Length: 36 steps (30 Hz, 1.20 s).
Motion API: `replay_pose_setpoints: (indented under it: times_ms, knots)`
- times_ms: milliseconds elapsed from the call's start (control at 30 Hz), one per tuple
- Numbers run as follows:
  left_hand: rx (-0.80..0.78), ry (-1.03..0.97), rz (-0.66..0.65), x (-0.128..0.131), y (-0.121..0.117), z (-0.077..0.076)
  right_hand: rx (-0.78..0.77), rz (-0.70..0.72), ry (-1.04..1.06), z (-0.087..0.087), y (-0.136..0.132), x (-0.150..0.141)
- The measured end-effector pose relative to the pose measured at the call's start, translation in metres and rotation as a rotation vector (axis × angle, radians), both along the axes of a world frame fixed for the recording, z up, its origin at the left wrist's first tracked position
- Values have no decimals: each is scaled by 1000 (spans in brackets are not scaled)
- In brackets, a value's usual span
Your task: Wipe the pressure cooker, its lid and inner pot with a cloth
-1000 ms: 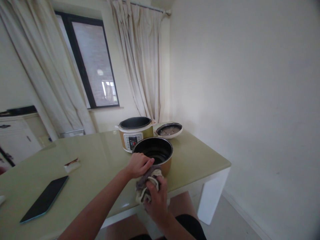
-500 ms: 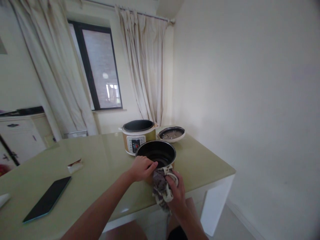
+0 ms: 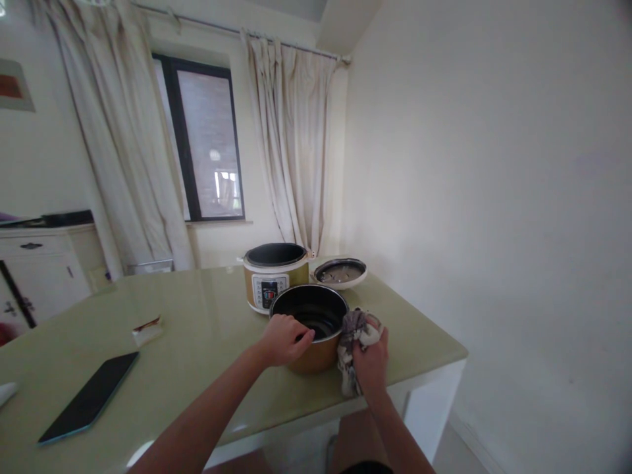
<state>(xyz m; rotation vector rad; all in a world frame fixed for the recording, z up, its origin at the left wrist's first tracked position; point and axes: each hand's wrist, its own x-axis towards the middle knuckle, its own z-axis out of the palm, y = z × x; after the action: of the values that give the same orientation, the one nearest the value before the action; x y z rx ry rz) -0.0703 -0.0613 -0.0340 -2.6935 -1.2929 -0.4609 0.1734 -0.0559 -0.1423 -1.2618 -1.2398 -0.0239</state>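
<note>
A round inner pot, black inside and golden brown outside, stands upright on the greenish tabletop. My left hand is closed over its near left rim, thumb towards the inside. In my right hand is a bunched grey and cream cloth, pressed against the pot's right outer side; part of it hangs down towards the table edge. Right behind the pot sits the gold and white electric pressure cooker, its top uncovered. Its detached lid lies upside down to the right.
A dark tablet lies at the left front of the table, with a small whitish packet beyond it. A white wall rises on the right. Curtains and a window stand behind, and a white cabinet is at far left.
My right hand has carried the cloth from the pot's near front side round to its right side, and slightly upward. My left hand stays on the rim. The view has tilted up slightly.
</note>
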Motion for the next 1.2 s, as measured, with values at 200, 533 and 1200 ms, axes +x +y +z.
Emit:
replay_pose_setpoints:
  times_ms: [200, 533, 1200]
  knots:
    - [18, 23, 5, 1, 0, 1, -143, 23, 125, 25, 70, 19]
    - [79, 75, 139, 7, 1, -8, -188, -31, 132, -1, 4, 4]
    - [55, 31, 59, 3, 1, -5, -124, -20, 192, 15, 25, 5]
